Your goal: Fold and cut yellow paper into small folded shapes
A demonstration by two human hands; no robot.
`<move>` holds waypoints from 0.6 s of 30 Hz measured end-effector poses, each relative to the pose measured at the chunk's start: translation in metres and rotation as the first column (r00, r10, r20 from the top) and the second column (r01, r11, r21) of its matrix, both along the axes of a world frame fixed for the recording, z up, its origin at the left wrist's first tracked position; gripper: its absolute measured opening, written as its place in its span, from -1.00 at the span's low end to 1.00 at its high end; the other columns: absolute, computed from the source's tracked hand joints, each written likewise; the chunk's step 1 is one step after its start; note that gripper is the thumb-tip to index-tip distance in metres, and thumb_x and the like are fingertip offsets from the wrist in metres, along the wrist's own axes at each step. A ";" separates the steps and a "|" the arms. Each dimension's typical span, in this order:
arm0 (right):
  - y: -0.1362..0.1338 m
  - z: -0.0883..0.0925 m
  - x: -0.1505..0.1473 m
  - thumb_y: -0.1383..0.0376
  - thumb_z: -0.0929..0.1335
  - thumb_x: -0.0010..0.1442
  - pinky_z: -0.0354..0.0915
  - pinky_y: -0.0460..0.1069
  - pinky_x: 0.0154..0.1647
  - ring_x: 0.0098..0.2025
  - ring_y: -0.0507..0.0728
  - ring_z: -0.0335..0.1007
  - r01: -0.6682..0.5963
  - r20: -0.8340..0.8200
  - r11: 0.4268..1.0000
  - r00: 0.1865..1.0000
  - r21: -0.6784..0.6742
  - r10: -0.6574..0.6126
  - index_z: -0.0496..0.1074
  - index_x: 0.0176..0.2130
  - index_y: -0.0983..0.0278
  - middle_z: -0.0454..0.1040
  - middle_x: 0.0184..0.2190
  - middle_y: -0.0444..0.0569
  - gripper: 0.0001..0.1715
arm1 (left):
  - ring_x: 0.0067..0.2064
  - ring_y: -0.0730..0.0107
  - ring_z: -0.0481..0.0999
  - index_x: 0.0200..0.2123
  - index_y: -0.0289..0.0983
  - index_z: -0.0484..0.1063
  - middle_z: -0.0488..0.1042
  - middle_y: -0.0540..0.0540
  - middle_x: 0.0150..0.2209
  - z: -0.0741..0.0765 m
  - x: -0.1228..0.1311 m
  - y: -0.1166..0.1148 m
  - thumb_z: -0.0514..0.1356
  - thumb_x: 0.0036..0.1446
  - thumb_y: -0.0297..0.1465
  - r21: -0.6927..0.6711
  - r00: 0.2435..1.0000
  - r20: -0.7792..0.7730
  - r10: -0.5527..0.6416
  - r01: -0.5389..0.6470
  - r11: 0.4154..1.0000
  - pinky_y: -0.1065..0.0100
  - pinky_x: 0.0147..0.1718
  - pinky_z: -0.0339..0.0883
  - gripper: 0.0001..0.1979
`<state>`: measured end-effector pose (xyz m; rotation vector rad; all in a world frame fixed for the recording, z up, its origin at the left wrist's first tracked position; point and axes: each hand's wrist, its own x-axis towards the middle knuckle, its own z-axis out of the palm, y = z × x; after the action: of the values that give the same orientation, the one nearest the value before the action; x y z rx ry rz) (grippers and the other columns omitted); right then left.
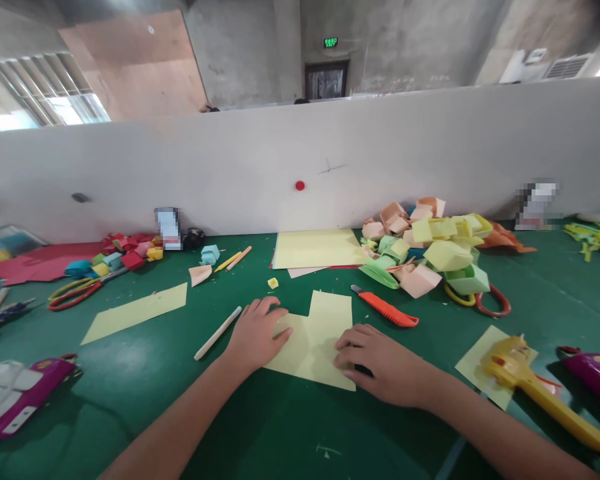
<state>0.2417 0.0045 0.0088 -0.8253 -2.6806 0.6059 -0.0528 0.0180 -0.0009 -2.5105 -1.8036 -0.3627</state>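
Note:
A pale yellow sheet of paper (310, 347) with a corner cut out at its upper left lies flat before me. My left hand (260, 333) rests on its left edge, fingers apart and holding nothing. On the right edge lies my right hand (375, 363), its fingers loosely bent over the paper and the thumb apart. A white stick-like pen (217, 333) is just left of my left hand. Beyond my right hand lies an orange utility knife (387, 307) with its blade end pointing up and left. A tiny yellow folded piece (273, 283) sits past the sheet.
At the back stand a stack of coloured paper (320, 249) and a heap of folded paper pieces (430, 243). A yellow paper strip (137, 312) and scissors (83, 290) lie left. A yellow glue gun (530, 377) is at right, a purple tool (27, 397) at left. A white partition (240, 167) rises behind.

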 end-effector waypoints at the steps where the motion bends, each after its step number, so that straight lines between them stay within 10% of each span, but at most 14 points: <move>1: -0.001 0.002 0.000 0.30 0.28 0.39 0.23 0.15 0.07 0.02 0.19 0.35 -0.010 0.000 1.000 1.000 -0.004 0.010 0.50 -0.14 0.18 0.49 -0.06 0.00 -0.81 | 0.09 0.01 0.42 0.02 -0.17 0.50 0.41 -0.15 0.12 0.001 0.000 0.000 0.21 0.25 -0.25 -0.019 1.000 0.009 -0.009 0.009 1.000 -0.01 0.06 0.33 -0.70; 18: 0.020 -0.023 0.011 -0.05 0.19 0.39 0.01 0.37 0.37 0.41 0.38 -0.01 0.405 0.190 0.909 0.889 0.098 -0.417 0.21 0.36 0.16 0.10 0.43 0.02 -0.32 | 0.18 -0.01 0.35 -0.25 -0.18 0.43 0.39 -0.11 0.16 0.029 -0.008 -0.005 0.32 0.09 -0.25 -0.262 0.975 0.131 -0.182 0.211 0.942 -0.03 0.14 0.26 -0.80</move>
<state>0.2531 0.0246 -0.0143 -1.4608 -2.5570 0.3543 -0.0611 0.0133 0.0286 -2.9271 -1.7497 -0.2706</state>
